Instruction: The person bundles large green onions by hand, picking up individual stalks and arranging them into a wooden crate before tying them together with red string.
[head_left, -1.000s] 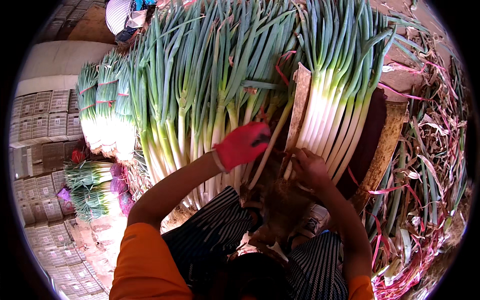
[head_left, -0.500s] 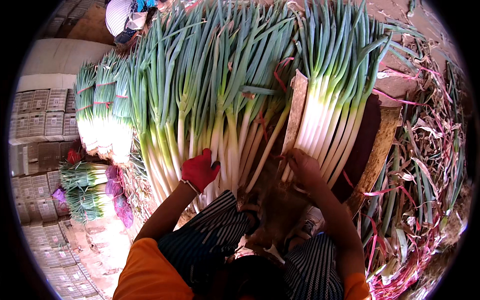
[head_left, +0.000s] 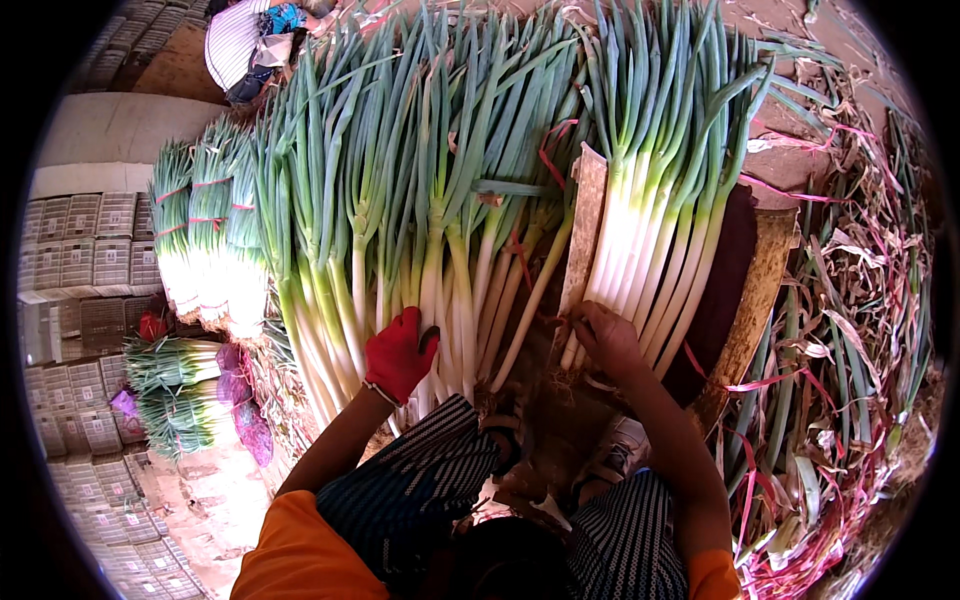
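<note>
Long green onions (head_left: 430,230) with white stems and green tops lie in a wide pile in front of me. My left hand (head_left: 398,358), in a red glove, rests on their white stems, thumb and forefinger spread. To the right, another batch of green onions (head_left: 655,225) lies between a left wooden board (head_left: 583,225) and a right wooden board (head_left: 752,305), over dark cloth (head_left: 725,260). My bare right hand (head_left: 607,338) has its fingers curled together at the lower left stems of this batch, beside the left board. What its fingertips pinch is hidden.
Tied onion bundles (head_left: 208,225) stand at left, with smaller bundles (head_left: 180,390) nearer. Stacked crates (head_left: 85,240) line the left side. Dry leaf waste and pink strings (head_left: 835,330) cover the right. Another person (head_left: 250,45) is at the far upper left. My feet are below the boards.
The view has shifted slightly. My gloved left hand stays at the pile's stems, its thumb and forefinger a little differently posed. My right hand stays at the stem ends.
</note>
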